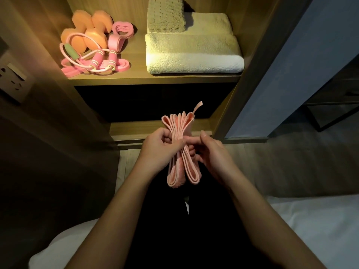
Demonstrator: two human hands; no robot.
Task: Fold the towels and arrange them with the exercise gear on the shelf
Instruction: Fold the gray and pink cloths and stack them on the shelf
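A dim room holds a wooden shelf [136, 79] unit lit by warm light, with a wall socket [11, 78] on the panel at far left. On the left half of the upper shelf lie two orange dumbbells [91, 35]. A pink skipping rope [97, 59] is coiled against them, and a pink resistance band [116, 43] lies just beside it. The right half of the same shelf carries the large folded towels [192, 53], stacked one on the other, with a small ribbed towel [165, 16] set on top toward the back.

Lower down, in front of the dark lower compartment, the left hand [159, 148] has its grip clamped round the middle of a pink towel [180, 171], with the thumb across the front. This towel is folded into many narrow layers and held in the air above the person's dark-clad lap. Its folds fan out above and below the hands, and a small hanging loop [198, 106] sticks up at the top. The right hand [213, 154] grips the bundle's right side with curled fingertips, its thumb raised. At far right lies a white bed [310, 226].
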